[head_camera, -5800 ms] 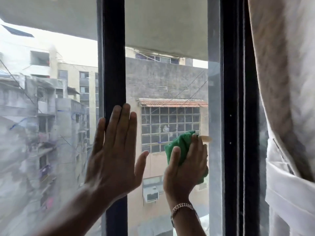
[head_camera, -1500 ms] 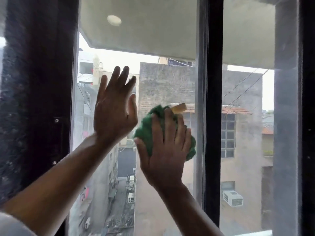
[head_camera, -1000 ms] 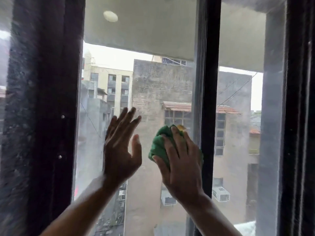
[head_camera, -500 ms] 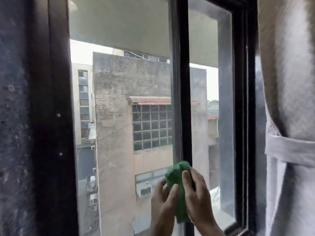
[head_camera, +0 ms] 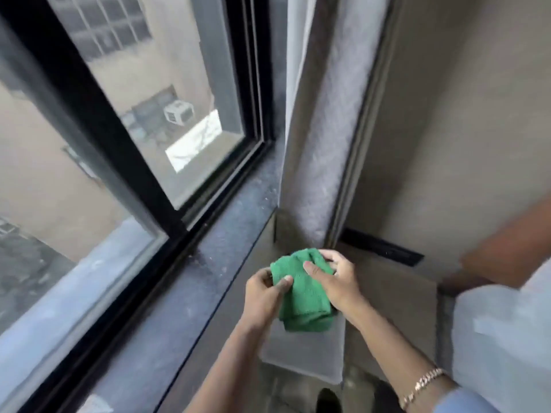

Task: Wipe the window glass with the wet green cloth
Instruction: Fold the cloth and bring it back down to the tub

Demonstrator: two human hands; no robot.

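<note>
The green cloth [head_camera: 302, 293] is folded into a thick pad and held in the air below the sill, away from the glass. My left hand [head_camera: 264, 295] pinches its left edge with thumb and fingers. My right hand [head_camera: 335, 280] grips its upper right side, thumb lying on top. The window glass [head_camera: 167, 93] fills the upper left, split by a black frame bar [head_camera: 98, 120]. Neither hand touches the glass.
A dark speckled stone sill [head_camera: 190, 293] runs diagonally under the window. A grey curtain [head_camera: 325, 120] hangs at the window's right edge, next to a beige wall [head_camera: 465, 120]. Another person's arm and light sleeve [head_camera: 504, 317] come in from the right.
The view has swung down from the glass to the sill. Both hands have come off the window, lowered with the cloth and now hold it folded between them.
</note>
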